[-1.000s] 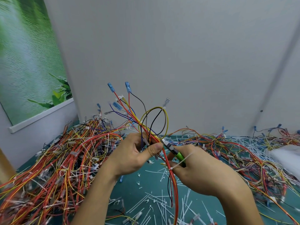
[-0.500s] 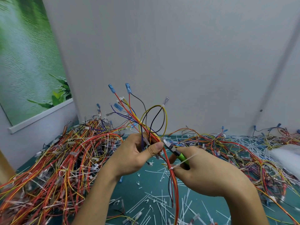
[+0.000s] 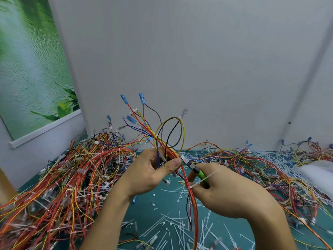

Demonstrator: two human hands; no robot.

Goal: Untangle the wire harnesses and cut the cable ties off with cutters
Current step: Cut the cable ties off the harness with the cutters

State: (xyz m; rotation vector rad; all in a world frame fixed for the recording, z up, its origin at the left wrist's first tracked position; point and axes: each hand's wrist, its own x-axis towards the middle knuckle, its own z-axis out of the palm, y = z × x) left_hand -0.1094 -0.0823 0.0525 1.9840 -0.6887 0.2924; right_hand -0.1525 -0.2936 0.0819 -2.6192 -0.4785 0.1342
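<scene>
1. Red, orange and yellow tangled wire heaps (image 3: 59, 179) fill lower left, crowding the teal mat (image 3: 144, 210).
2. At centre, left hand (image 3: 153, 174) pinches a limp, light multicoloured wire harness (image 3: 162, 139); best gripped beside its white plastic cable tie (image 3: 201, 180).
3. Right hand (image 3: 227, 193) clenches green-handled cutters (image 3: 195, 168), tips near the bundle.
4. White cut ties (image 3: 180, 226) litter below.

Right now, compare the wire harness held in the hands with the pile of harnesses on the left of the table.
The held harness is lifted upright off the table, its blue terminals fanned in the air; the pile lies flat on the green mat. The held harness is one thin bundle, pinched by the left hand; the pile is many bundles tangled together. The right hand points green-handled cutters at the held one only. Both show red, orange and yellow wires with white cable ties.
</scene>
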